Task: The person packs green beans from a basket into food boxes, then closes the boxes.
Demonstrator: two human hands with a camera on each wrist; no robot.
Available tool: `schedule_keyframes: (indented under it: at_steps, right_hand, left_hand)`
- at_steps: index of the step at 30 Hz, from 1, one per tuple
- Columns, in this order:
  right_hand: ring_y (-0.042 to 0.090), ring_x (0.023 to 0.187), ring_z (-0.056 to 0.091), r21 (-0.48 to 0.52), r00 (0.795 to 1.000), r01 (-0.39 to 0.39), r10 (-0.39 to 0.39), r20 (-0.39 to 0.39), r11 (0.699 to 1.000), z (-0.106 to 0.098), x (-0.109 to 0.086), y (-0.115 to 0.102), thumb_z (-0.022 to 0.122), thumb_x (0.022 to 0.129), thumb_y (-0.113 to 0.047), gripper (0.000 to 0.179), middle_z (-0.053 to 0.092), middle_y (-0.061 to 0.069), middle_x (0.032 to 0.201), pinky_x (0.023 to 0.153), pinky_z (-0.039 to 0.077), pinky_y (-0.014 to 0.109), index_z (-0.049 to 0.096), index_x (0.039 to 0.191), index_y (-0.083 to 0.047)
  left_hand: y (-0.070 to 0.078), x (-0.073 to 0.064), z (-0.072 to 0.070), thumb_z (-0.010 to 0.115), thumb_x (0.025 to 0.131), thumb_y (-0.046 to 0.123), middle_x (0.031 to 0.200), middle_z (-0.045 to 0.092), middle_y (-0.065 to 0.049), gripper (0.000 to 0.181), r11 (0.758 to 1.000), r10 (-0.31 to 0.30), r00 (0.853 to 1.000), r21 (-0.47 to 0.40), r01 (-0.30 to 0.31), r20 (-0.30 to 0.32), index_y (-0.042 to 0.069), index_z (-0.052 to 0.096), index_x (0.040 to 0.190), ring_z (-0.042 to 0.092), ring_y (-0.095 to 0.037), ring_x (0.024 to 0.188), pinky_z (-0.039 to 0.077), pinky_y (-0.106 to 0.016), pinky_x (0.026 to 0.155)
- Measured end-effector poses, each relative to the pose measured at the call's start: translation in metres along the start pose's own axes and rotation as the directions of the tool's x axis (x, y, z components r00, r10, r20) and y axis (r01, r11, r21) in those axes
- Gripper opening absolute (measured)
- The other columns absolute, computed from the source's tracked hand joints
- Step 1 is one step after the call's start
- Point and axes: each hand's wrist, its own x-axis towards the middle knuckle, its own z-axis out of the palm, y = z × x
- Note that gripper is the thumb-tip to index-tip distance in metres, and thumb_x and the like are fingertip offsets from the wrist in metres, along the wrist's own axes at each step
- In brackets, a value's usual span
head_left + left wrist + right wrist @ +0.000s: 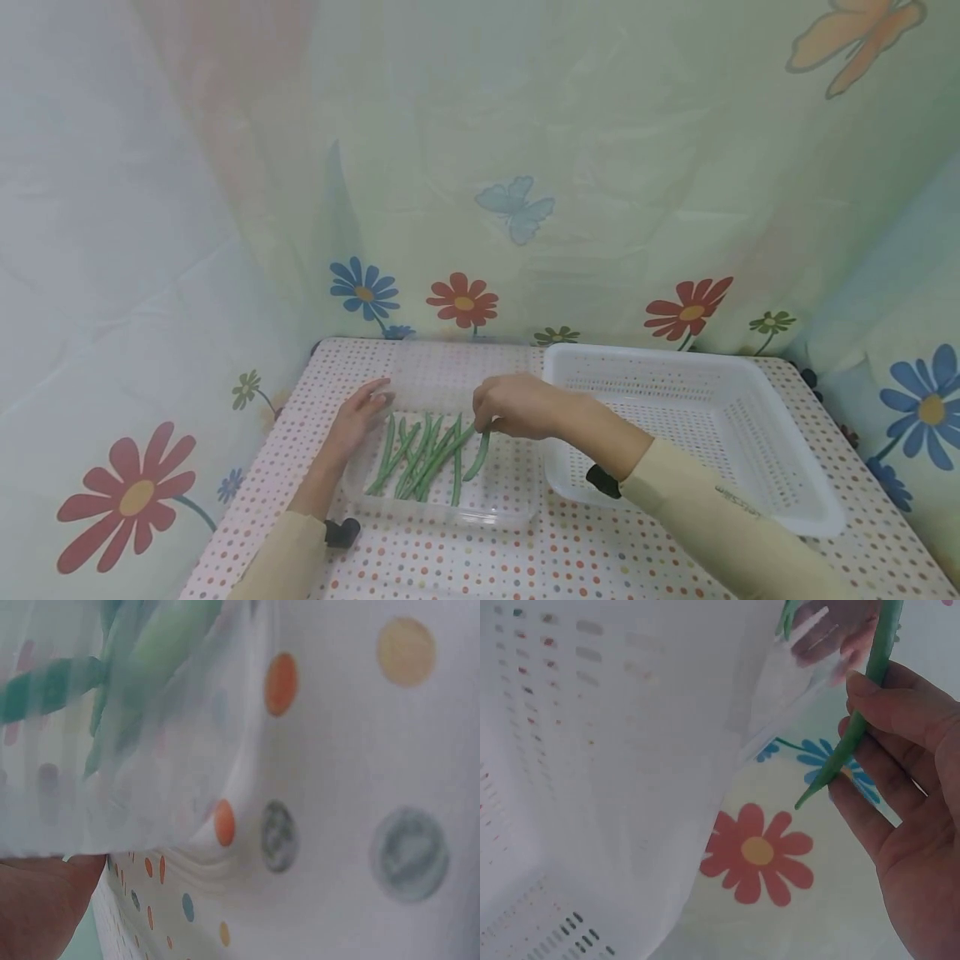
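Observation:
A clear plastic box (487, 518) stands at the left of the table with its see-through lid (465, 360) raised at the back. Several green beans (429, 457) lie criss-crossed in it. My left hand (356, 421) rests against the box's left side; in the left wrist view a little of that hand (45, 904) shows by the cloudy wall. Above the right part of the box, my right hand (517, 406) pinches one green bean (844, 754) between thumb and fingers, its tip hanging down.
A white perforated plastic basket (652, 357) stands right beside the box, under my right forearm. Dotted cloth (480, 567) covers the table. Flower-printed curtains (600, 275) hang at the back and both sides.

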Motion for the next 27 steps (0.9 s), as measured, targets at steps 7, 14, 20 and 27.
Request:
schedule_keyframes:
  at_steps: [7,14,20,27]
  right_hand:
    - [0.009,0.101,0.070,-0.021,0.998,-0.004,0.005,0.059,1.000,0.011,0.012,-0.007,0.083,0.088,-0.010,0.018,0.076,-0.009,0.100,0.085,0.059,0.020,0.085,0.099,-0.023]
    - [0.008,0.101,0.069,-0.040,0.998,0.021,-0.019,0.061,0.999,0.017,0.020,-0.007,0.082,0.089,-0.009,0.018,0.076,-0.010,0.100,0.086,0.059,0.020,0.085,0.098,-0.024]
    - [0.008,0.098,0.069,-0.032,0.998,0.028,-0.026,0.064,0.999,0.019,0.026,-0.009,0.081,0.090,-0.010,0.016,0.076,-0.010,0.098,0.087,0.059,0.019,0.085,0.099,-0.023]
    - [0.007,0.094,0.068,-0.041,0.997,0.036,-0.034,0.066,0.998,0.020,0.031,-0.010,0.082,0.089,-0.010,0.015,0.075,-0.010,0.095,0.085,0.059,0.019,0.085,0.097,-0.022]
  left_hand:
    - [-0.001,-0.002,-0.001,0.048,0.111,0.037,0.154,0.056,-0.011,0.045,1.000,-0.008,1.000,-0.011,0.008,0.001,0.026,0.050,0.154,0.042,-0.032,0.152,0.033,-0.054,0.126]
    - [0.005,-0.002,-0.001,0.047,0.112,0.033,0.154,0.056,-0.013,0.044,1.000,-0.003,1.000,-0.004,0.003,0.010,0.023,0.049,0.154,0.043,-0.034,0.151,0.031,-0.055,0.127]
    - [0.014,-0.004,0.001,0.044,0.113,0.026,0.155,0.054,-0.017,0.045,1.000,-0.026,0.999,-0.006,0.026,0.024,0.016,0.045,0.157,0.039,-0.037,0.153,0.030,-0.056,0.127]
    - [0.004,-0.002,-0.002,0.048,0.111,0.035,0.152,0.059,-0.012,0.043,1.000,0.008,1.000,0.001,-0.008,0.002,0.024,0.050,0.153,0.042,-0.033,0.151,0.031,-0.055,0.127]
